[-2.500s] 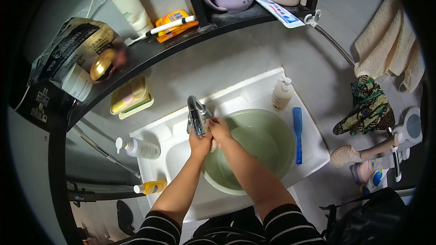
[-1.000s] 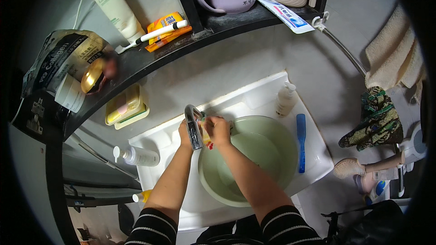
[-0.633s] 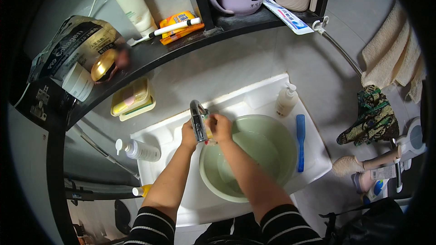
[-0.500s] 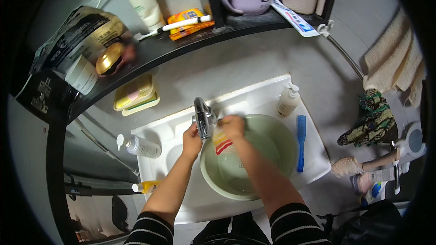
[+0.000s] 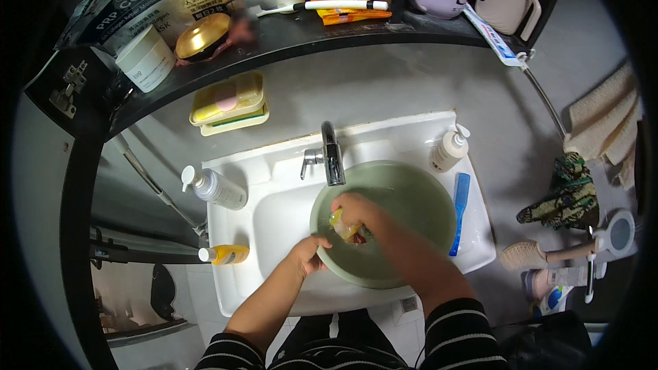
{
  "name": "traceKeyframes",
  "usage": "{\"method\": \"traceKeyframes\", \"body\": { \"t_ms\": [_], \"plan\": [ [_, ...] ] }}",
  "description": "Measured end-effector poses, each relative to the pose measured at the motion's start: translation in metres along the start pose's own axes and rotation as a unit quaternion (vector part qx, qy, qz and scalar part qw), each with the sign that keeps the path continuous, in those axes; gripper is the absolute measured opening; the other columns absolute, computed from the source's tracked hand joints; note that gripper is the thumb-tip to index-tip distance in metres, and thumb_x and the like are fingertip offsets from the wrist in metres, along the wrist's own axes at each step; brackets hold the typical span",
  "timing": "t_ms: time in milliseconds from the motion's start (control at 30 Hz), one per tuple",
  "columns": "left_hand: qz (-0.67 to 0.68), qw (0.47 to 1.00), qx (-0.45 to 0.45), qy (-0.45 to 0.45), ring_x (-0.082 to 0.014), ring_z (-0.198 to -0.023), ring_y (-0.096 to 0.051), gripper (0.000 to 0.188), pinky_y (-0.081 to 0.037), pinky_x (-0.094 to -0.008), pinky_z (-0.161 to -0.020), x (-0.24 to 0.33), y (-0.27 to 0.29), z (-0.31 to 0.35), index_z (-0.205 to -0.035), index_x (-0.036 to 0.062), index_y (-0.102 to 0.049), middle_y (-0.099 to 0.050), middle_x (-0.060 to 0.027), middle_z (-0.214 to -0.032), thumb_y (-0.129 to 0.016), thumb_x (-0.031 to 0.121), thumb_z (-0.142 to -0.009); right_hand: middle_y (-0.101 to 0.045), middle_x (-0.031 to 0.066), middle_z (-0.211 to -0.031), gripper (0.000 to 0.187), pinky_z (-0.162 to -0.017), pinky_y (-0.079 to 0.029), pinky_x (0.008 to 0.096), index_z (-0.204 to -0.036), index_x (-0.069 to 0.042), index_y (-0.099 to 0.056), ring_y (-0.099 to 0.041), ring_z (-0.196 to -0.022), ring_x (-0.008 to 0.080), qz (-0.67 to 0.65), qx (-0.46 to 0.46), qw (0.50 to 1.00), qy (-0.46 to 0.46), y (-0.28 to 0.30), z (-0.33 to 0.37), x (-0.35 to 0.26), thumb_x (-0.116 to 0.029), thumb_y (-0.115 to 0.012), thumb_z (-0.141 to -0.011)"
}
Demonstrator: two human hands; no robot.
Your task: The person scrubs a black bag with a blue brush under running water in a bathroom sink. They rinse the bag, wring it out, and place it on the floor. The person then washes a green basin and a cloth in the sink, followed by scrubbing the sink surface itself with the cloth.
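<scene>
A pale green basin (image 5: 449, 233) with water in it stands in the white sink (image 5: 274, 216). My right hand (image 5: 354, 210) is down inside the basin on its left side, closed on a small wet cloth (image 5: 355, 234) with yellow, white and red parts. Bunched up as it is, the cloth does not show its exact kind. At the basin's left rim, my left hand (image 5: 310, 255) grips the edge, thumb on top and fingers beneath. The chrome faucet (image 5: 333, 161) rises behind the basin, its spout over the back rim and its lever to the left.
Pump bottles stand at the sink's left (image 5: 218, 188) and back right (image 5: 450, 149). A yellow bottle (image 5: 229, 254) lies on the left edge, a blue brush (image 5: 461, 212) on the right. The wall carries a soap box (image 5: 229, 101); a dark shelf (image 5: 295, 35) crosses above.
My left hand has gone from the faucet lever down to the basin's rim. My right hand has carried the cloth from beside the faucet into the basin. The view has shifted.
</scene>
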State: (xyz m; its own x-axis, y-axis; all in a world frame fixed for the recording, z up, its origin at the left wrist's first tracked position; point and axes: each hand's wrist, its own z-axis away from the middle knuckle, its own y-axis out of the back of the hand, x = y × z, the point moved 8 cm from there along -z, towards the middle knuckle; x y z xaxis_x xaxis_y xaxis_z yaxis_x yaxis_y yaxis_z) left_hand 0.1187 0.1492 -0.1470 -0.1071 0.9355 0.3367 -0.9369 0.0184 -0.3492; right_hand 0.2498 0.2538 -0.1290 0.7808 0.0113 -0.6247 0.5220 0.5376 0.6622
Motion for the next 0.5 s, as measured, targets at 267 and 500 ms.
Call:
{"method": "traceKeyframes", "body": {
  "t_ms": [267, 500],
  "plan": [
    [0.008, 0.999, 0.019, -0.03, -0.0248, -0.081, -0.061, 0.031, -0.053, -0.0381, -0.073, -0.031, 0.021, 0.03, -0.103, -0.0004, -0.055, -0.06, -0.011, -0.094, -0.055, -0.005, -0.072, -0.066, 0.0159, -0.097, 0.042, -0.081, -0.05, 0.0355, -0.108, -0.009, -0.06, -0.065, -0.092, 0.0292, -0.227, 0.305, 0.922, -0.074, 0.096, 0.181, -0.013, -0.007, -0.073, -0.068],
    [-0.018, 0.996, -0.042, -0.076, -0.0259, -0.081, -0.062, 0.033, -0.053, -0.0362, -0.071, -0.037, 0.041, 0.066, -0.103, -0.0032, -0.055, -0.061, -0.0125, -0.094, -0.056, -0.005, -0.07, -0.064, 0.0107, -0.105, 0.043, -0.082, -0.05, 0.0307, -0.113, -0.004, -0.058, -0.062, -0.097, 0.0197, -0.325, 0.544, 0.766, -0.105, 0.045, 0.336, -0.057, 0.001, -0.068, -0.072]
  ]
}}
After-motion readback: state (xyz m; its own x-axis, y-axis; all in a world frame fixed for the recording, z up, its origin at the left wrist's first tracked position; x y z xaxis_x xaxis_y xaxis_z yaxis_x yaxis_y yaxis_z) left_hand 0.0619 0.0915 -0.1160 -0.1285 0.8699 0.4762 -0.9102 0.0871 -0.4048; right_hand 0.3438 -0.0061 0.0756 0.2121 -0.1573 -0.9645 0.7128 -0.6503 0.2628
